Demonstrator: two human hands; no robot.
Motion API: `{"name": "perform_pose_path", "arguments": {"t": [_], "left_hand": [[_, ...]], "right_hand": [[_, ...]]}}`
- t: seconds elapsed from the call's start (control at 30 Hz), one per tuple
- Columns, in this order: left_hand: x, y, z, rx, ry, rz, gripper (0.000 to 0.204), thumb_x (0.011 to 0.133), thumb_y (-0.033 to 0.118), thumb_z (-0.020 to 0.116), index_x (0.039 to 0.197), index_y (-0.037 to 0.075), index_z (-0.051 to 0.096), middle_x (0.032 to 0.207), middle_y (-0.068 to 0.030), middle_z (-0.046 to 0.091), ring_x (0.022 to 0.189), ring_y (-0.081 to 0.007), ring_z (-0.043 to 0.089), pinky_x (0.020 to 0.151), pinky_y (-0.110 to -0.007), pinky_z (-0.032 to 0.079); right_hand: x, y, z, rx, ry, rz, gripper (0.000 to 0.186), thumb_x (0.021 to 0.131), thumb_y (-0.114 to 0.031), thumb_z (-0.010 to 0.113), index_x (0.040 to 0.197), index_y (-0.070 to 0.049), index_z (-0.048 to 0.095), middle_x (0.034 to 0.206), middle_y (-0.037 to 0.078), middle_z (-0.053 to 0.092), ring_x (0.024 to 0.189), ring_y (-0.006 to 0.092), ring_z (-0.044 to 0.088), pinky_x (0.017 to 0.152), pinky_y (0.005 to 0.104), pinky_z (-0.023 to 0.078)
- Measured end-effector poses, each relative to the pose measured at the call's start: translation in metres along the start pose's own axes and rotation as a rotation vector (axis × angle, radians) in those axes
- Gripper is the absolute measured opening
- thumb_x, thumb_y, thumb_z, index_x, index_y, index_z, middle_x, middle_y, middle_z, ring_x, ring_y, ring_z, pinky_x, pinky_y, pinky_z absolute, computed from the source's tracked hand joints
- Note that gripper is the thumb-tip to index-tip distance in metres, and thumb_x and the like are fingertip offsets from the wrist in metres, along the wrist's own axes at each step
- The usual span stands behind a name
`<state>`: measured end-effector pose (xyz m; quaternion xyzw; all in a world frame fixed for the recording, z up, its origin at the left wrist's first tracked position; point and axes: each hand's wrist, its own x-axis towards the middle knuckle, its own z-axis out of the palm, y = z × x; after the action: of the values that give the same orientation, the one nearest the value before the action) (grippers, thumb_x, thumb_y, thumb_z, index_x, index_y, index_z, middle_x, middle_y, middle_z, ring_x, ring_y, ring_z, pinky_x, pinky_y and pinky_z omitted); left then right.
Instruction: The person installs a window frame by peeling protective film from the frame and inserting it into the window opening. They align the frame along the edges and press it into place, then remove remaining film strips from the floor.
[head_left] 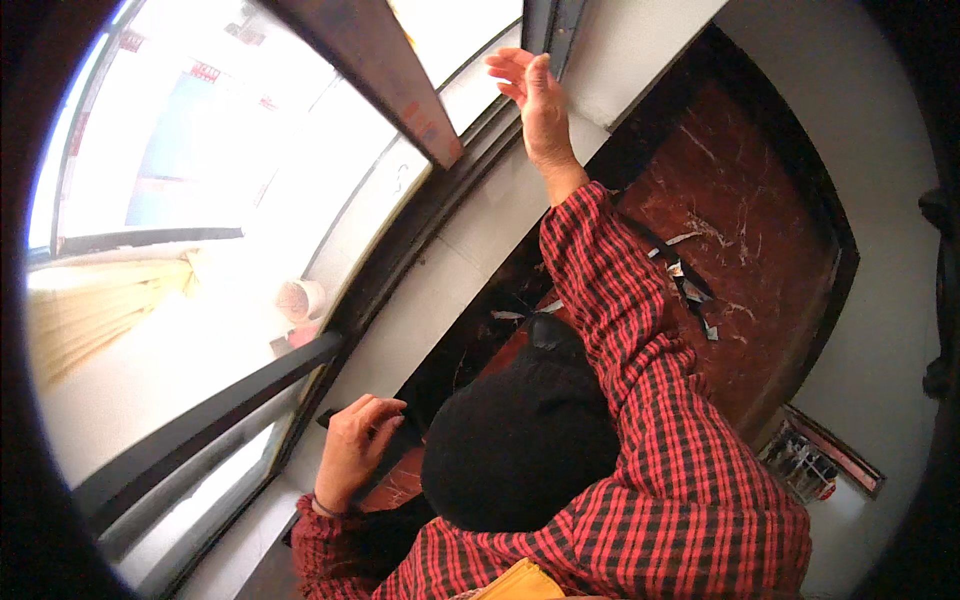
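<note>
My right hand [542, 105] is raised at the top beside the dark metal window frame [497, 125]. Its fingers are loosely stretched, with the thumb apart, and I see nothing in them. At the lower left my left hand [355, 447] is closed, its fingers curled near the pale ledge [385, 335]. A dark stub [326, 418] sticks out beside its knuckles; what it belongs to is hidden. Both arms wear red and black checked sleeves [690, 430]. A rounded black cloth-covered shape [525, 440], perhaps my knee, lies between the arms.
Torn pale strips [690, 290] lie on the red marble surface [735, 190] with its black border. A rusty metal bar [370, 75] and a grey rail [210, 420] cross the bright window. Beyond are a yellow curtain [110, 305] and a pale cylinder [298, 298]. A framed item [820, 455] sits lower right.
</note>
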<state>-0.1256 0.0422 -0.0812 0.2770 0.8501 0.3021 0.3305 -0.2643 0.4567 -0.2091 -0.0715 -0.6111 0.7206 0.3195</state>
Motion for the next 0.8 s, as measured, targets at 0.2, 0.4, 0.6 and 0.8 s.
{"name": "perform_pose_path", "arguments": {"t": [0.2, 0.4, 0.6, 0.8], "left_hand": [[0.004, -0.005, 0.039, -0.057, 0.008, -0.022, 0.016, 0.087, 0.005, 0.067, 0.103, 0.002, 0.07, 0.091, -0.0161, 0.068, 0.081, -0.0337, 0.067, 0.073, -0.038, 0.053], [-0.004, -0.021, 0.069, -0.016, 0.058, 0.01, 0.016, 0.088, 0.004, 0.066, 0.103, 0.002, 0.07, 0.091, -0.0162, 0.067, 0.081, -0.0337, 0.067, 0.074, -0.038, 0.053], [-0.009, -0.013, 0.07, -0.013, 0.079, -0.029, 0.016, 0.088, 0.006, 0.066, 0.103, 0.002, 0.07, 0.09, -0.0161, 0.067, 0.08, -0.0325, 0.067, 0.072, -0.037, 0.053], [0.007, 0.0, 0.063, -0.064, 0.024, -0.051, 0.017, 0.088, 0.008, 0.065, 0.103, 0.001, 0.069, 0.091, -0.0167, 0.066, 0.082, -0.0312, 0.067, 0.074, -0.036, 0.053]], "right_hand": [[0.001, -0.021, 0.023, -0.038, -0.276, -0.111, 0.076, 0.101, -0.069, 0.025, 0.121, -0.007, 0.064, 0.12, 0.008, 0.069, 0.116, 0.021, 0.063, 0.1, 0.037, 0.047], [-0.007, -0.031, 0.049, -0.063, -0.548, -0.266, 0.075, 0.1, -0.069, 0.027, 0.127, -0.009, 0.063, 0.129, 0.01, 0.066, 0.124, 0.0213, 0.059, 0.108, 0.0389, 0.044], [-0.051, -0.036, 0.109, 0.187, -0.886, -0.166, 0.06, 0.103, -0.056, 0.042, 0.127, -0.004, 0.06, 0.116, 0.014, 0.068, 0.109, 0.0218, 0.066, 0.098, 0.0346, 0.052], [-0.068, -0.029, 0.164, -0.098, -0.08, -0.467, 0.059, 0.098, -0.063, 0.049, 0.086, -0.006, 0.058, 0.063, 0.008, 0.061, 0.057, 0.0231, 0.067, 0.054, 0.0321, 0.052]]}}
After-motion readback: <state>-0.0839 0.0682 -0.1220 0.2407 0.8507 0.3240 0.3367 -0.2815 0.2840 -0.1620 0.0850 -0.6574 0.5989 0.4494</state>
